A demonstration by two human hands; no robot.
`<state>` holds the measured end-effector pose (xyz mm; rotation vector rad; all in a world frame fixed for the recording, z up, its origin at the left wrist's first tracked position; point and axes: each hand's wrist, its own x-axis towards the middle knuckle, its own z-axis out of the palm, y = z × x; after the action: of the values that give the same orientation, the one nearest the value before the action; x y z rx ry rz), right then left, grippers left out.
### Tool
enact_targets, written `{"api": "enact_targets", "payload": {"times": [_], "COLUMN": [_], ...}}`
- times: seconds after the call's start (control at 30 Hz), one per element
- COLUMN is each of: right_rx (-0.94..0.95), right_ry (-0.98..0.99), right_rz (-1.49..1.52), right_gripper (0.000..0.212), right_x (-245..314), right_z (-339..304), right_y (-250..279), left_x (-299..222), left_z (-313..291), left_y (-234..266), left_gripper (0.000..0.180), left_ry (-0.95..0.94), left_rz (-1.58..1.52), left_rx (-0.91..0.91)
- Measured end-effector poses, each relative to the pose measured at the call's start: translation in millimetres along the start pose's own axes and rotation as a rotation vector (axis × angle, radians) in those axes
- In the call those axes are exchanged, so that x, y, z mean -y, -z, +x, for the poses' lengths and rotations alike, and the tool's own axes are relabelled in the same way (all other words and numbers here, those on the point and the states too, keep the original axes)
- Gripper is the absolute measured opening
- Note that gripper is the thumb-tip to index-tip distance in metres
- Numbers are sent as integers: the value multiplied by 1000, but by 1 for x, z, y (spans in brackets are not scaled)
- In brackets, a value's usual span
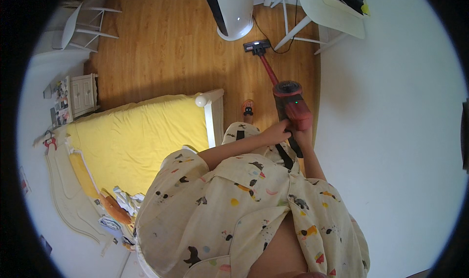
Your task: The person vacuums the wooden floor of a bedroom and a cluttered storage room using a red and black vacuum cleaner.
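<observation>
A red and black stick vacuum cleaner (299, 116) slants away from me, a small green light showing on its body. Its flat floor head (257, 46) rests on the wooden floor beside the white column-shaped appliance. My left hand (278, 132) is closed at the vacuum's black handle, coming in from the left. My right hand (303, 137) grips the same handle from the right, its fingers partly hidden behind the red body. A black part of the handle points down below both hands.
Left of me stands a bed with a yellow sheet (141, 131) and a white post (201, 100). Ahead are the white column appliance (237, 14), a white chair (337, 14) and a black cable (286, 51). A white wall (386, 146) runs along my right.
</observation>
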<state>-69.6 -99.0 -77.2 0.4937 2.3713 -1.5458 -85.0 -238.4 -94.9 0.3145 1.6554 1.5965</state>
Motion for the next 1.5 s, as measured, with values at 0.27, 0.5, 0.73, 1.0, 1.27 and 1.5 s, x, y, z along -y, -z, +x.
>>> {"api": "enact_targets", "payload": {"times": [0.27,0.5,0.73,1.0,1.27,1.5], "right_rx": [-107,-174,-137,-133,-84,70], "right_ry": [40,34,-110,-11,-6,-57], "right_rz": [-7,-64,-40,-51,-91,-134], "right_gripper": [39,38,40,35,35,34], "right_x": [-17,-29,-24,-7,-9,14], "right_z": [7,29,40,53,56,34], "right_y": [-23,-30,-22,-11,-8,-3], "left_x": [6,-20,-18,6,35,20], "left_z": [-2,1,12,35,46,24], "left_y": [9,27,22,19,12,7], "left_gripper": [38,45,44,40,43,41], "left_ry": [-88,276,-13,14,-1,-19], "left_rz": [83,51,-28,-35,-218,-241], "left_rx": [-109,11,-102,-138,-82,-17]}}
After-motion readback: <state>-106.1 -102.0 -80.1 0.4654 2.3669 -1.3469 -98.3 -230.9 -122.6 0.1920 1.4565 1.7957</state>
